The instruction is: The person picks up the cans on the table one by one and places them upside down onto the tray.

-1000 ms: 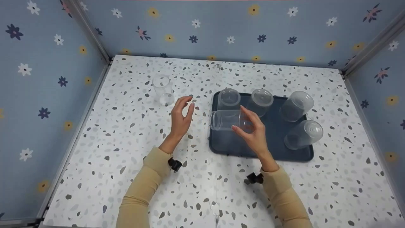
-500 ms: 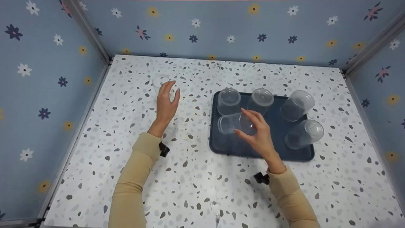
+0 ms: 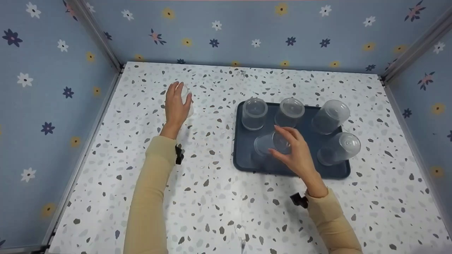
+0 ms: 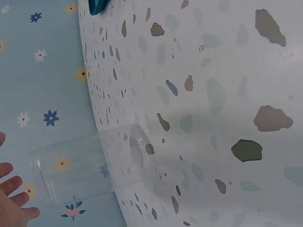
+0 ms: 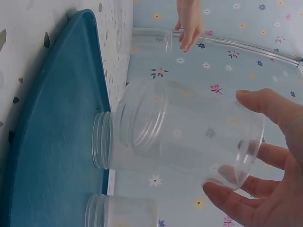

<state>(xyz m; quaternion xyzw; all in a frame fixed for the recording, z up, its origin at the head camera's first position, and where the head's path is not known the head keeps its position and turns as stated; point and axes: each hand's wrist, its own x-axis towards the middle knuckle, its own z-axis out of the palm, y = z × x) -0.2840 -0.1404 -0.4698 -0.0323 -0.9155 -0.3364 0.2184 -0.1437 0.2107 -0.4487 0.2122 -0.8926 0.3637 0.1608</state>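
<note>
My right hand grips a clear plastic jar near its base, fingers and thumb around it. That jar is tilted over the dark blue tray, its threaded mouth pointing down and left; the right wrist view shows it apart from the tray. Farther left, my left hand is over another clear jar, which stands mouth up on the speckled table. In the left wrist view, the fingers are spread beside its rim, with a small gap visible. The left hand hides much of this jar from the head view.
Several upside-down clear jars stand on the tray: one at back left, one at back middle, others along the right side. Flower-patterned panels wall the table at the back and both sides.
My left hand has moved left and away from me to the standing jar. The right hand has drawn right and slightly nearer me, tipping its jar from level to mouth downward.
</note>
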